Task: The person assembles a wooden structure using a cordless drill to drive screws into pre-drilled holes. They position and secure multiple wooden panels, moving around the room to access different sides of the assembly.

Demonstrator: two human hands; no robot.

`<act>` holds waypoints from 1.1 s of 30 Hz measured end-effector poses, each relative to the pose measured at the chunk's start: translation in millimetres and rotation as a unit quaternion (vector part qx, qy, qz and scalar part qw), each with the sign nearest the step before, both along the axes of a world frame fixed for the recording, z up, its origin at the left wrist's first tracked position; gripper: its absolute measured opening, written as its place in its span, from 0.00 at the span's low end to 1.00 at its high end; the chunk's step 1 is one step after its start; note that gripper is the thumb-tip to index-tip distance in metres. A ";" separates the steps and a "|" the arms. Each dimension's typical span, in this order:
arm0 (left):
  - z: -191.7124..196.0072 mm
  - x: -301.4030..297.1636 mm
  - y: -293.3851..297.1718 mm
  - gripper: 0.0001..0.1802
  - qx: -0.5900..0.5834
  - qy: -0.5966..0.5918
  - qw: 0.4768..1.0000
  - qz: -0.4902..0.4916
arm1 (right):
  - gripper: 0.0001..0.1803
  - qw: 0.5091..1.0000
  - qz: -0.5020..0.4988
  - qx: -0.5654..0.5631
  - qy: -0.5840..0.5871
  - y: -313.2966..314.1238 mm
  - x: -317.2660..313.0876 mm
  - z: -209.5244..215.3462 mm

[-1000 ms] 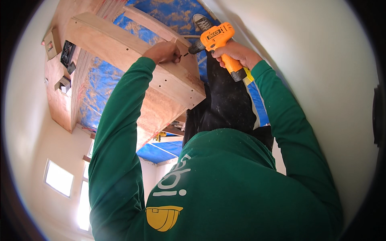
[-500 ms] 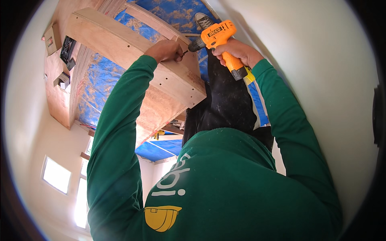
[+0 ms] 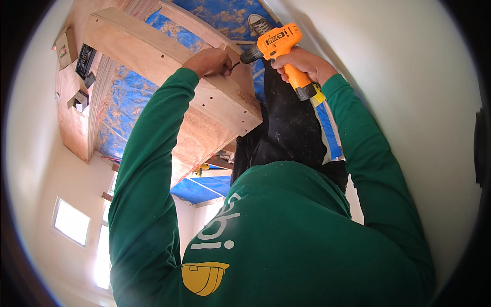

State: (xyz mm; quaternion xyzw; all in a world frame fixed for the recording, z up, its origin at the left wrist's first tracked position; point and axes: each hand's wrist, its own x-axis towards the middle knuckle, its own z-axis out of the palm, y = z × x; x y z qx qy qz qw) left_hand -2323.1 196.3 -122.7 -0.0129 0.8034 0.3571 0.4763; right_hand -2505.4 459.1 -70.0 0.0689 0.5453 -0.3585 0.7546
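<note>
I have a pale wall (image 3: 404,97) bounding the right; the wooden beam (image 3: 138,48) ends squarely short of it, dark trousers (image 3: 289,125) filling the room between. The right hand (image 3: 305,65) is wrapped round the orange drill (image 3: 280,42), chuck near the beam. The left hand (image 3: 210,62) curls at the beam's edge. Far left, I see a brown carton (image 3: 66,48), a black case (image 3: 85,62) and a small open carton (image 3: 79,100), contents unclear. I can't tell whether the left fingers pinch the thin dark bit (image 3: 235,66) beside them.
</note>
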 end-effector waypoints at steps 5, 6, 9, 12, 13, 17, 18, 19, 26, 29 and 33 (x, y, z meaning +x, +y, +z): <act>0.5 0.5 -0.3 0.07 0.005 0.020 1.000 -0.002 | 0.13 1.000 0.000 -0.003 -0.004 1.0 -0.4 -1.1; 0.0 0.9 -0.3 0.07 0.005 0.028 1.000 -0.005 | 0.13 1.000 0.001 -0.009 -0.005 0.8 -0.7 -1.8; -0.4 1.2 -0.4 0.08 0.007 0.026 1.000 -0.009 | 0.13 1.000 0.017 -0.003 -0.013 -0.9 -2.9 -5.7; 1.1 0.4 1.3 0.09 0.008 0.006 1.000 -0.003 | 0.14 0.998 0.047 -0.028 -0.009 -3.0 -7.2 -11.3; 2.1 -0.1 2.1 0.09 0.003 0.003 1.000 0.003 | 0.14 0.998 0.051 -0.021 -0.011 -3.7 -7.7 -13.0; 4.3 -3.0 3.6 0.11 -0.003 -0.019 1.000 0.007 | 0.13 0.999 0.044 -0.025 -0.020 -5.8 -10.2 -16.0; 4.1 -3.4 3.3 0.11 0.002 -0.015 1.000 0.001 | 0.13 0.998 0.040 -0.031 -0.027 -6.2 -10.7 -16.1; 3.6 -3.2 3.0 0.12 0.009 -0.010 1.000 0.001 | 0.13 0.999 0.046 -0.021 -0.018 -7.0 -11.2 -16.2; -6.3 -0.1 2.3 0.13 0.003 -0.030 1.000 -0.008 | 0.11 0.998 0.051 0.012 -0.020 -9.2 -12.2 -19.4; -7.3 -1.5 2.2 0.12 0.003 -0.039 0.999 -0.013 | 0.11 0.998 0.054 0.007 -0.026 -8.2 -11.6 -20.6; -4.0 -2.5 2.3 0.11 0.004 -0.038 0.999 0.003 | 0.12 0.999 0.042 0.004 -0.034 -6.9 -11.6 -20.8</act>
